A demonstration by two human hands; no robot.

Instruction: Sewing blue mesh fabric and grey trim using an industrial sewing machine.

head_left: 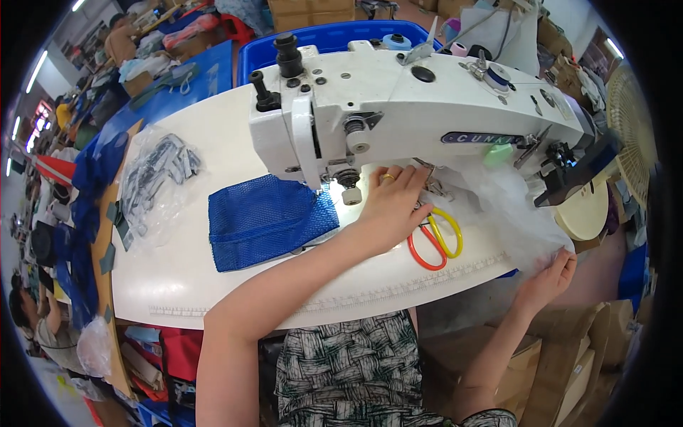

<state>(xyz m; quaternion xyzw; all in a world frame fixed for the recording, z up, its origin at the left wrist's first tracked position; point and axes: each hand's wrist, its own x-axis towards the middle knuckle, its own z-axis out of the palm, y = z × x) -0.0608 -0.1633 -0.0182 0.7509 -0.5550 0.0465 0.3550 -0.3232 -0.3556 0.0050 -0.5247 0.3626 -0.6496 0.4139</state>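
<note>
A piece of blue mesh fabric point(263, 217) lies under the needle area of a white sewing machine point(420, 107). My left hand point(395, 203) rests palm down beneath the machine's arm, fingers stretched out and a yellow ring on one. Its thumb is beside the scissors point(455, 235), which have one red and one yellow handle loop; their blades are partly hidden. At the table's right edge my right hand point(551, 279) pinches the edge of a thin translucent plastic bag point(505, 206). The bag stretches back to small objects near my left fingertips, too obscured to name.
Left on the white table, a plastic bag holds grey-and-white strips point(160, 171). A printed ruler scale point(356, 290) runs along the front edge. Behind the machine stands a blue crate point(249, 53). Cardboard boxes point(562, 356) sit low at right, near a fan point(633, 132). Other people work far left.
</note>
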